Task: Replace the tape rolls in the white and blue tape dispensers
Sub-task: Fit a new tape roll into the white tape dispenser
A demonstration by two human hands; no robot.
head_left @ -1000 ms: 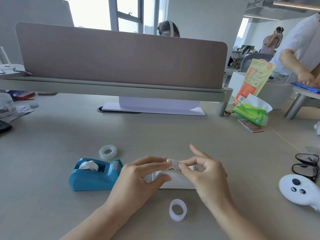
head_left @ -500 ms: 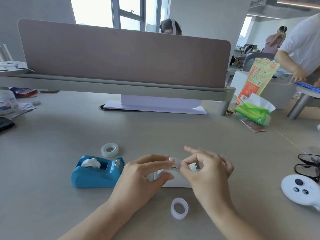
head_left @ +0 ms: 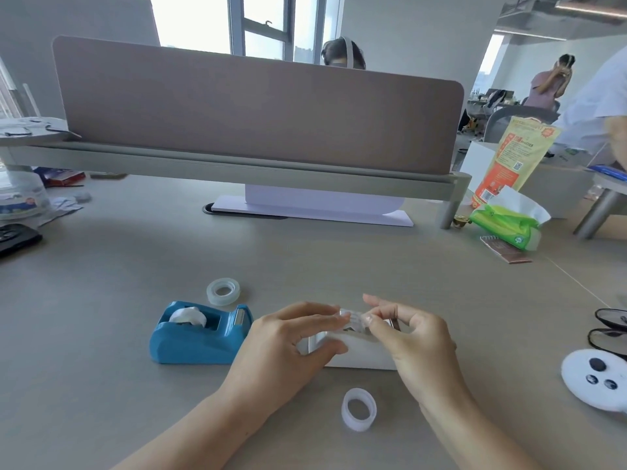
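Both hands over the white dispenser (head_left: 359,356), which sits on the worktop (head_left: 118,385) near centre, mostly covered by the hands. Left hand (head_left: 288,347) rests on the dispenser's left end, thumb low against its side, fingers stretched right toward the tape. Right hand (head_left: 417,340) is pinched shut on a bit of clear tape (head_left: 354,320) above the dispenser, thumb and forefinger together, other fingers loosely curled. Whether the left fingertips also hold the tape, cannot tell. Blue dispenser (head_left: 200,337) stands just left of the left hand, apart from it, with a crumpled white wad (head_left: 188,316) in its well. One clear tape roll (head_left: 223,292) lies flat just beyond the blue dispenser. A second roll (head_left: 359,409) lies on the near worktop between the two forearms, touching neither. At the right edge: white controller (head_left: 597,379) and black glasses (head_left: 610,330). Far right: green tissue pack (head_left: 505,225) and orange bag (head_left: 509,161). Brown divider (head_left: 258,110) spans the far side.
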